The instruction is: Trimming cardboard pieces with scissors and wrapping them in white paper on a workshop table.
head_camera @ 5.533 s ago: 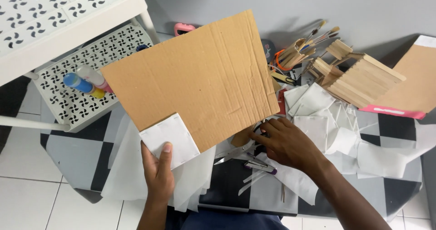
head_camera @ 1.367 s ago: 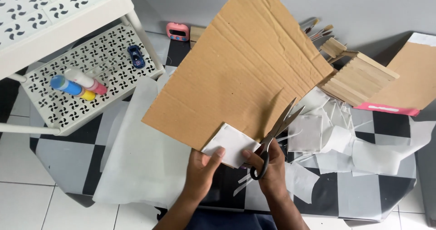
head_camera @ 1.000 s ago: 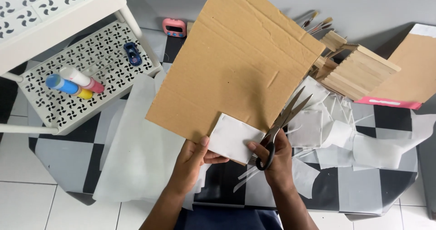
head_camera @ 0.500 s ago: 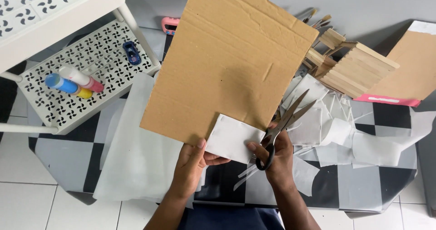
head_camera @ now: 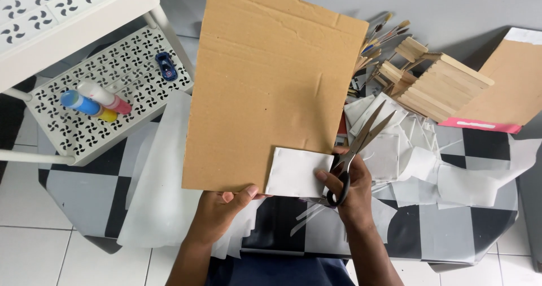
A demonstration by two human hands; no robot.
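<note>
My left hand (head_camera: pixel 221 214) pinches the bottom edge of a large brown cardboard sheet (head_camera: pixel 265 88), held nearly upright over the table. A white square of paper (head_camera: pixel 297 173) lies against the sheet's lower right corner. My right hand (head_camera: pixel 349 191) grips black-handled scissors (head_camera: pixel 357 149), fingers through the loops. The blades are spread apart and point up to the right, right beside the cardboard's right edge and the white square.
A white perforated cart (head_camera: pixel 107 94) at left carries glue tubes (head_camera: pixel 95 101) and a small blue toy car (head_camera: pixel 166 66). Paint brushes (head_camera: pixel 383 35), a craft-stick structure (head_camera: pixel 435 83), more cardboard (head_camera: pixel 515 83) and paper scraps (head_camera: pixel 418 162) lie at right on the checkered mat (head_camera: pixel 451 235).
The cardboard has turned from a diagonal slant to nearly upright. My right hand has picked up scissors and brought them, blades spread, to the sheet's lower right edge.
</note>
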